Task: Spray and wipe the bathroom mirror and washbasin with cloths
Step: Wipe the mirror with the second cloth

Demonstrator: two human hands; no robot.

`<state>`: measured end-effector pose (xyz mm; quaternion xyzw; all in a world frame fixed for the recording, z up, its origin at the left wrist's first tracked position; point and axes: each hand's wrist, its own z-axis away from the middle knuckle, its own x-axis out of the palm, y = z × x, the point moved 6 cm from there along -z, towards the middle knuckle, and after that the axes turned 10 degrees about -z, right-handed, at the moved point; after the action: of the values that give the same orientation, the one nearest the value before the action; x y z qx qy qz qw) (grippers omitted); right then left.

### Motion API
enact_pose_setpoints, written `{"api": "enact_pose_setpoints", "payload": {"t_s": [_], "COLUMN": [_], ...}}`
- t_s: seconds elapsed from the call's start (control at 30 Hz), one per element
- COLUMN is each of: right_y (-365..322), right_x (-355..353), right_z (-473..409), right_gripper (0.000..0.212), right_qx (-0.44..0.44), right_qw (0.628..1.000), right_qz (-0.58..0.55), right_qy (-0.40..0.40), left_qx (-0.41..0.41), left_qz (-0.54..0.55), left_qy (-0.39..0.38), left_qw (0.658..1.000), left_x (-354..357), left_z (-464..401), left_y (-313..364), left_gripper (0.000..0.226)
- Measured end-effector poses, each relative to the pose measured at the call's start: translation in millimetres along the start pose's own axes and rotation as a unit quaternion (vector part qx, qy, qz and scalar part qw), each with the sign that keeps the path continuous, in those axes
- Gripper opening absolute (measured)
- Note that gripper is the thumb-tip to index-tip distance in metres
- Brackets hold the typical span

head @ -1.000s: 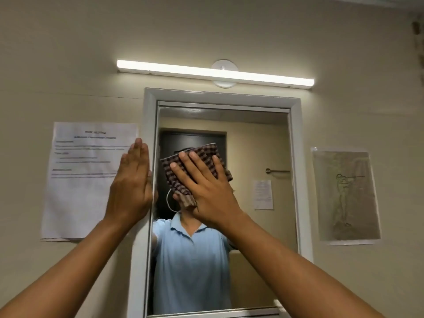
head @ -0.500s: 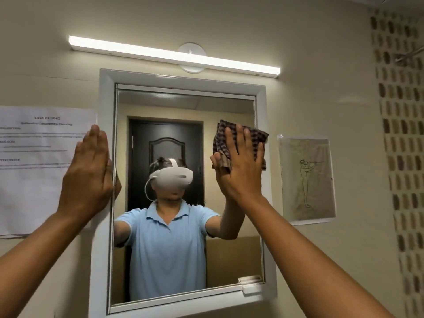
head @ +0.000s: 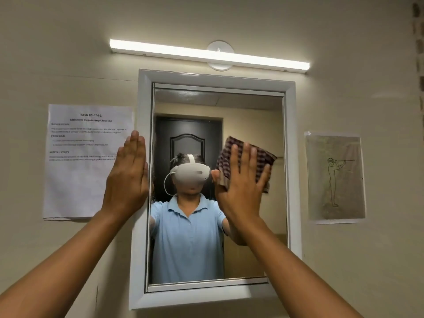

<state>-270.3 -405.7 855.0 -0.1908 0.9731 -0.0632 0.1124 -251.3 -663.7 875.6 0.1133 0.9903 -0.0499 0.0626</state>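
Right hand (head: pixel 242 191) presses checked cloth (head: pixel 246 160) flat, fingers straight, on the right half of the mirror (head: pixel 218 260), taller than wide. Left hand (head: pixel 128 177), flat, braces the left frame (head: pixel 143 249). Unwiped glass likely lies below and left; right hand nearer.

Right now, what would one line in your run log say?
stage: wiping mirror | right hand: flat, pressing checked cloth on glass | left hand: flat on mirror frame | washbasin: not in view
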Motion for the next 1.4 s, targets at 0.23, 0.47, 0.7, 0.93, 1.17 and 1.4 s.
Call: {"api": "enact_pose_setpoints", "payload": {"t_s": [0.23,0.47,0.7,0.93,1.17,1.4], "right_y": [-116,-60,20,64,48,-51], "right_x": [40,33,-6,-16,4,29], "right_z": [14,53,5,29,99,68], "right_gripper": [0.077,0.07,0.069,0.069,0.077,0.073], "right_qx": [-0.206,-0.289,-0.152,-0.017,0.033,-0.107], "right_qw": [0.975,0.951,0.986,1.0,0.999,0.993], "right_qz": [0.009,0.038,0.034,0.013,0.017,-0.01], "right_qy": [-0.077,-0.106,-0.051,-0.001,-0.006,-0.058], "left_qx": [0.004,0.012,0.012,0.02,0.028,0.038], "left_qz": [0.004,-0.009,-0.01,-0.02,-0.033,-0.023], "left_qy": [0.0,0.004,0.003,-0.004,-0.012,-0.022], "left_qw": [1.0,1.0,1.0,1.0,0.999,0.999], "left_x": [1,3,6,4,-2,-1], "left_z": [2,5,5,12,21,32], "left_y": [0,-1,-4,-1,-1,0], "left_gripper": [0.062,0.062,0.062,0.062,0.063,0.064]}}
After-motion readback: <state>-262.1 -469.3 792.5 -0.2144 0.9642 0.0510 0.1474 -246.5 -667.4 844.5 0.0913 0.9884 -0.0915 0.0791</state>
